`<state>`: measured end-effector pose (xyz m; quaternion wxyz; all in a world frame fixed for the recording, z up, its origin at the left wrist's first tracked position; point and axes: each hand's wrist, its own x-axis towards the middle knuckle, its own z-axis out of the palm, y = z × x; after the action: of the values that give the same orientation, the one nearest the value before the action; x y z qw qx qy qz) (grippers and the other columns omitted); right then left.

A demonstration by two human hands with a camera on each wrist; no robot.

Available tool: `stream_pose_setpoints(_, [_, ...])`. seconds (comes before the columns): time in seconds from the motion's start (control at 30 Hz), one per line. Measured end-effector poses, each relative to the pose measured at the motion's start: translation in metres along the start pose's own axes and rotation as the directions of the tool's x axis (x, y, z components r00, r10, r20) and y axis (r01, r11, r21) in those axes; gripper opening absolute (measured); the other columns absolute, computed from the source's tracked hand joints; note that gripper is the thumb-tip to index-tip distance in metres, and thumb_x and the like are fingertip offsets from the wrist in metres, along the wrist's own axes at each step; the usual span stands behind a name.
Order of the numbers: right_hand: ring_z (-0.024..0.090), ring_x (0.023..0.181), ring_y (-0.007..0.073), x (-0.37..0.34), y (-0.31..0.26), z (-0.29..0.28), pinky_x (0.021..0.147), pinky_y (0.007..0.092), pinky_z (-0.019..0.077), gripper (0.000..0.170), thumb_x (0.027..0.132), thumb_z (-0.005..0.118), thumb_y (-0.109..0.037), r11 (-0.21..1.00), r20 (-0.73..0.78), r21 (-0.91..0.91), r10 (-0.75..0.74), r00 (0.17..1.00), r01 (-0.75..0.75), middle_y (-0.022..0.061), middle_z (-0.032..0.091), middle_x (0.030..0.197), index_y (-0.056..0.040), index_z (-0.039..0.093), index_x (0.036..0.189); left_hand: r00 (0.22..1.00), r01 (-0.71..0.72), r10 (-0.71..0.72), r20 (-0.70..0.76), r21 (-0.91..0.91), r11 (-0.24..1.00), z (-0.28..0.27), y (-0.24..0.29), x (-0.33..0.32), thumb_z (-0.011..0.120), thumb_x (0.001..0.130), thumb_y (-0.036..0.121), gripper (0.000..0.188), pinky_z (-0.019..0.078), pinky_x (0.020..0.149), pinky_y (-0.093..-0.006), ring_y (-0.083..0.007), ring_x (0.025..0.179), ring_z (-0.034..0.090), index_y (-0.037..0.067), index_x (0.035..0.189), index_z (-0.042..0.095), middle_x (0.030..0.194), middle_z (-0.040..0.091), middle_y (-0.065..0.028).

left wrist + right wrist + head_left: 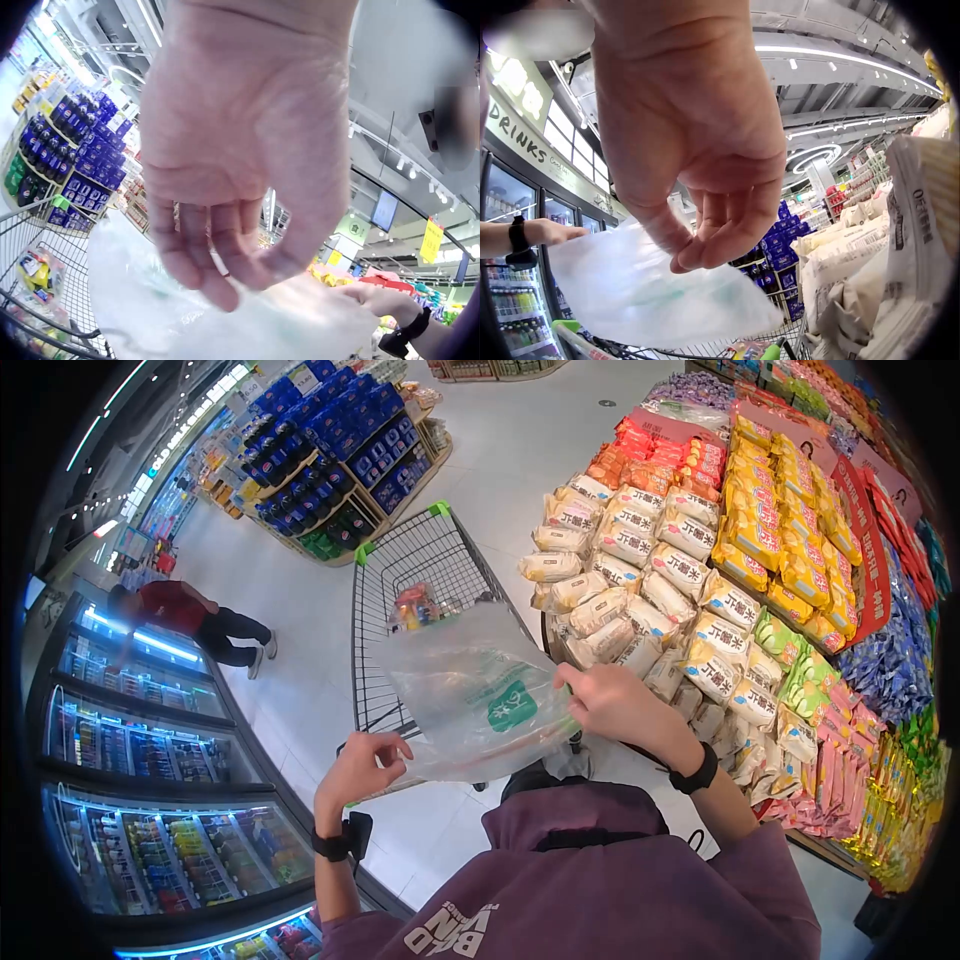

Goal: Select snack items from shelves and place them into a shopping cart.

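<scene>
A thin translucent plastic bag (450, 675) with a green printed mark spreads between the hands, over the near part of a wire shopping cart (359, 650). My right hand (625, 705) pinches its right edge between thumb and fingertips. At the opposite corner is my left hand (362, 772), fingers curled and thumb close to them at the film. In the left wrist view the left fingers (225, 285) overlap the pale bag. The right thumb and fingers (694, 259) meet at its upper edge in the right wrist view. Colourful packets (418, 605) lie inside the cart.
Stacked snack packs (625, 575) fill a display close on the right. Drink coolers (170, 840) line the left, where a person (195, 615) in a red top leans over. A drinks display (330, 470) stands ahead beyond the cart. White tiled floor (300, 705) lies between.
</scene>
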<state>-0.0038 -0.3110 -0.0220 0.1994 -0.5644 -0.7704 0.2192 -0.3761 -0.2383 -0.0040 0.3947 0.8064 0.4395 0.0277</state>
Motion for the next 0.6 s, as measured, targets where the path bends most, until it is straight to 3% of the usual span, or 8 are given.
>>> stream_pose_setpoints(0.13, [0.063,0.069,0.0367,0.003,-0.004,-0.001,0.063,0.048,0.0495,0.021,0.086,0.058,-0.01,0.997,-0.126,0.034,-0.065,0.99,0.07,0.0154,0.062,0.071,-0.0062,0.057,0.106,0.998,0.055,-0.05,0.023,-0.454,0.889,-0.015,0.005,0.001,0.061,0.07,-0.001,0.013,0.0425,0.056,-0.0242,-0.0048,0.057,0.054,0.001,0.081,0.067,0.058,0.055,0.003])
stream_pose_setpoints(0.17, [0.063,0.069,0.0363,0.004,-0.005,-0.001,0.064,0.0476,0.0497,0.021,0.086,0.057,-0.011,0.994,-0.176,0.043,-0.093,0.98,0.102,0.0148,0.062,0.072,-0.0066,0.058,0.106,0.99,0.132,-0.084,0.113,-0.528,0.839,-0.022,0.008,0.0,0.064,0.071,0.0,0.018,0.0406,0.058,-0.0222,-0.0037,0.056,0.052,0.001,0.088,0.069,0.059,0.055,0.0035])
stream_pose_setpoints(0.27, [0.062,0.067,0.0343,0.001,-0.003,0.001,0.062,0.044,0.0493,0.024,0.085,0.059,-0.01,0.986,-0.246,0.054,-0.141,0.959,0.159,0.0136,0.062,0.071,-0.0065,0.06,0.109,0.984,0.082,-0.001,0.176,-0.453,0.888,-0.03,-0.005,0.003,0.069,0.072,0.004,0.024,0.0401,0.06,-0.0207,-0.0023,0.058,0.051,0.001,0.096,0.069,0.058,0.054,0.0037])
stream_pose_setpoints(0.3, [0.062,0.066,0.0335,-0.001,-0.001,0.003,0.061,0.0424,0.049,0.025,0.085,0.06,-0.009,0.984,-0.257,0.056,-0.15,0.955,0.17,0.0134,0.062,0.07,-0.0062,0.06,0.11,0.992,0.099,-0.057,0.115,-0.405,0.909,-0.029,-0.005,0.006,0.075,0.073,0.012,0.042,0.0444,0.07,-0.0249,-0.007,0.072,0.057,0.002,0.113,0.065,0.075,0.062,-0.0012])
stream_pose_setpoints(0.4, [0.06,0.058,0.0303,-0.011,-0.006,0.001,0.057,0.0386,0.0478,0.025,0.084,0.062,-0.006,0.989,-0.23,0.124,-0.05,0.972,0.08,0.0112,0.06,0.067,-0.0061,0.06,0.109,0.969,-0.239,0.222,-0.112,-0.173,0.956,-0.015,0.023,0.016,0.084,0.071,0.028,0.071,0.046,0.091,-0.0356,-0.0207,0.103,0.06,0.004,0.131,0.055,0.112,0.063,-0.012])
stream_pose_setpoints(0.5, [0.056,0.052,0.0216,-0.019,-0.011,0.005,0.053,0.033,0.045,0.027,0.082,0.063,-0.001,0.963,-0.296,0.26,0.011,0.955,0.069,0.0075,0.056,0.062,-0.0049,0.059,0.109,0.952,-0.293,0.307,0.012,0.334,0.896,0.01,0.055,0.013,0.089,0.063,0.043,0.101,0.0379,0.106,-0.0448,-0.0349,0.129,0.047,0.005,0.143,0.04,0.14,0.046,-0.0189])
stream_pose_setpoints(0.6, [0.062,0.058,0.0264,-0.02,-0.02,-0.001,0.056,0.0379,0.0495,0.028,0.081,0.065,-0.005,0.913,-0.252,0.407,0.136,0.958,-0.022,0.008,0.059,0.063,-0.0051,0.058,0.109,0.928,-0.372,0.354,0.116,0.24,0.897,0.026,0.087,0.017,0.09,0.057,0.053,0.114,0.0351,0.11,-0.0489,-0.0401,0.135,0.04,0.005,0.145,0.036,0.147,0.039,-0.0215])
